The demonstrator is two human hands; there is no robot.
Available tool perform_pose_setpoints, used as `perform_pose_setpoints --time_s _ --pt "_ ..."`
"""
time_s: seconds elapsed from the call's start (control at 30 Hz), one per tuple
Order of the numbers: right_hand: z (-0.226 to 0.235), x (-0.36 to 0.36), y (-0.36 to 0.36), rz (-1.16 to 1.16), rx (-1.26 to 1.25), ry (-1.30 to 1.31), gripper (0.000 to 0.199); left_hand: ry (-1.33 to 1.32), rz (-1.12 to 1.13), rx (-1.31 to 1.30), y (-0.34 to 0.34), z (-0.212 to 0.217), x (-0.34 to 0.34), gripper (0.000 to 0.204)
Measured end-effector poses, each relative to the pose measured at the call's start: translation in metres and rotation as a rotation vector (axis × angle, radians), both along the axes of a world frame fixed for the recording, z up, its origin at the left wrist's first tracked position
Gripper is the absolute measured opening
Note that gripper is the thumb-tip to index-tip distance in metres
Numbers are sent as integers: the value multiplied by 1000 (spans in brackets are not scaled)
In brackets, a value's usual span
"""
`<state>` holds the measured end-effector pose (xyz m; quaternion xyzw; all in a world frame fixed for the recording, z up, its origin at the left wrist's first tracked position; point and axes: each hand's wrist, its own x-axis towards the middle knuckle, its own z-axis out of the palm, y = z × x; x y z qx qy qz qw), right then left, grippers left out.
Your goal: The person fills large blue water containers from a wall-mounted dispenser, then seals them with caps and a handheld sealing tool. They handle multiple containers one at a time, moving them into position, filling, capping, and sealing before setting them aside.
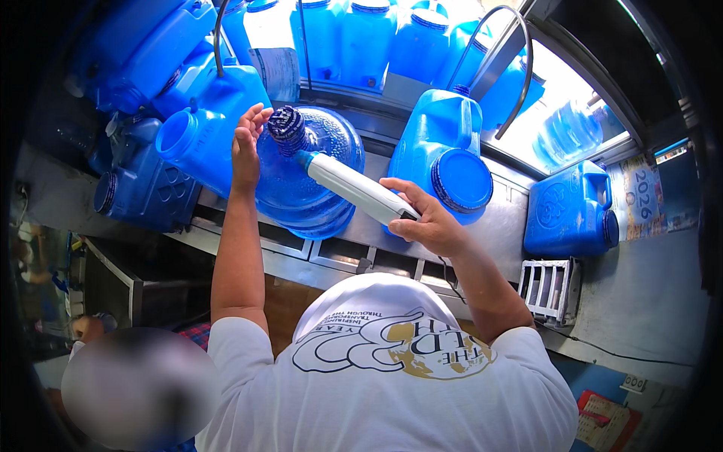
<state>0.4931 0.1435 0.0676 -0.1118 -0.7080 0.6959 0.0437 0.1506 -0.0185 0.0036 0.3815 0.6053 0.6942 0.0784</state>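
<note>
Right hand [425, 218] is wrapped tight around the white cylindrical handle of a bottle brush [354, 187], gripping its lower end. The brush's dark blue bristle head sits at the mouth of a round translucent blue water jug [316, 181]. Left hand [247, 143] is open, fingers spread, palm flat against the jug's left shoulder next to the neck, clamped on nothing. The jug lies tilted on the stainless steel counter [501, 233], near its front edge, mouth pointing up-left.

Just right of the jug: an opaque blue rectangular jerrycan with a round blue cap [448, 154], touching or nearly touching it, can't tell which. Left of the jug: an open-mouthed blue jerrycan [199, 128], with a darker blue one [143, 184] below it at the counter's left end. A further blue jerrycan [568, 211] stands toward the right end. A row of blue containers [369, 38] lines the back edge. A white slatted rack [551, 286] sits at the front right edge.
</note>
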Motion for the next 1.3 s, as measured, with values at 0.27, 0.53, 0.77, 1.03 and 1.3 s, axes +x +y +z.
perform_pose_setpoints --time_s 0.27,0.53,0.77,1.03,1.3 --pt "27 1 21 -95 -1 69 72 168 388 -97 26 13 82 88" --pt "40 -5 27 -49 82 27 68 129 253 -97 32 11 55 51" --pt "49 -16 47 -1 42 26 68 -85 -272 -312 15 36 17 57" --pt "15 -15 56 -29 -160 -23 68 -118 -353 -326 16 30 4 65" --pt "-11 -8 32 -31 -184 -71 71 -170 -359 76 16 12 -10 103"
